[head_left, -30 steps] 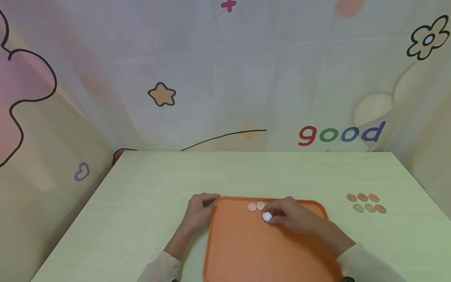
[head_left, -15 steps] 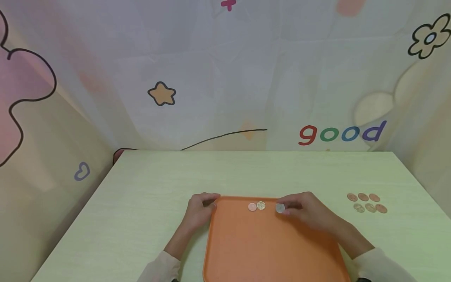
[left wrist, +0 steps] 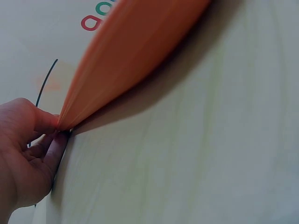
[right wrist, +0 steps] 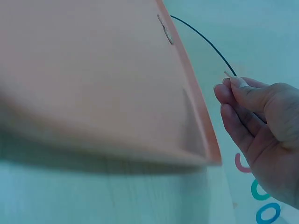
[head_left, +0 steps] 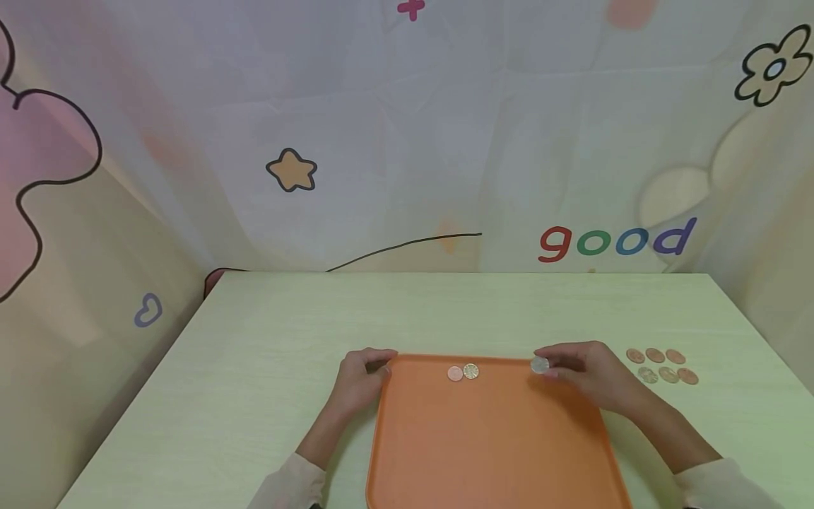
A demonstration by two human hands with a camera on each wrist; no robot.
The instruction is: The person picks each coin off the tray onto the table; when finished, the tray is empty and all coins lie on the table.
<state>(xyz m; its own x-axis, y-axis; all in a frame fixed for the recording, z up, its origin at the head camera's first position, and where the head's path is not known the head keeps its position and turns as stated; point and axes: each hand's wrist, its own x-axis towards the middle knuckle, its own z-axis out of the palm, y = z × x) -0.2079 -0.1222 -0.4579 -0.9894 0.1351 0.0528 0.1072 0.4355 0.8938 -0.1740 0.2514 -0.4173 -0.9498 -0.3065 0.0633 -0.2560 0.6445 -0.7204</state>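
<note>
My left hand pinches the far left corner of an orange tray between thumb and fingers; the left wrist view shows the thumb and fingers meeting at the rim. A silver coin is pinched between the thumb and fingertips of my right hand, above the tray's far right corner. Seen edge-on, the same coin shows as a thin sliver in the right wrist view. Near the tray's far rim lie a copper coin and a gold coin, side by side.
On the pale table, to the right of the tray, several copper and gold coins lie in two rows. Behind the table hangs a patterned cloth printed with a star, a flower and the word "good".
My right hand has carried the silver coin rightward and a little away, from beside the gold coin to the tray's far right corner. The left hand keeps its place on the tray.
</note>
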